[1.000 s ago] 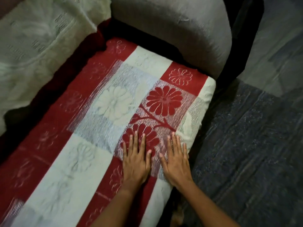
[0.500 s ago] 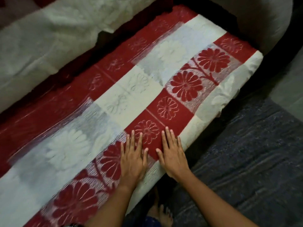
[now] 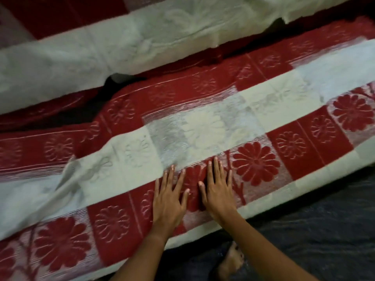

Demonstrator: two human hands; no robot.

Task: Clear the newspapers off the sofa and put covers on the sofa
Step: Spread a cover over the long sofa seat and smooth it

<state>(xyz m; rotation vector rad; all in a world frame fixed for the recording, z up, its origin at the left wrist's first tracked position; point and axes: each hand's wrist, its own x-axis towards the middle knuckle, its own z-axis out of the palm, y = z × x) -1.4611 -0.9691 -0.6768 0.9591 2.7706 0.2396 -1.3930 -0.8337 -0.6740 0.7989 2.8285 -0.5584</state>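
A red and white flowered cover (image 3: 203, 128) lies spread over the sofa seat, running from lower left to upper right. My left hand (image 3: 169, 201) and my right hand (image 3: 220, 191) press flat on it side by side near the seat's front edge, fingers straight and spread. To the left of my hands the cover has a raised fold (image 3: 67, 179). A second cover (image 3: 101, 49), white with red, drapes the sofa back along the top. No newspapers are in view.
A dark grey rug (image 3: 314, 230) covers the floor in front of the sofa at the lower right. My bare foot (image 3: 231, 264) stands on it below my arms. A dark gap (image 3: 113, 82) shows between the seat and the back.
Both hands have slid leftward along the seat's front edge, flat on the cover all the while. The view followed, so the grey armrest at the right end has left the picture.
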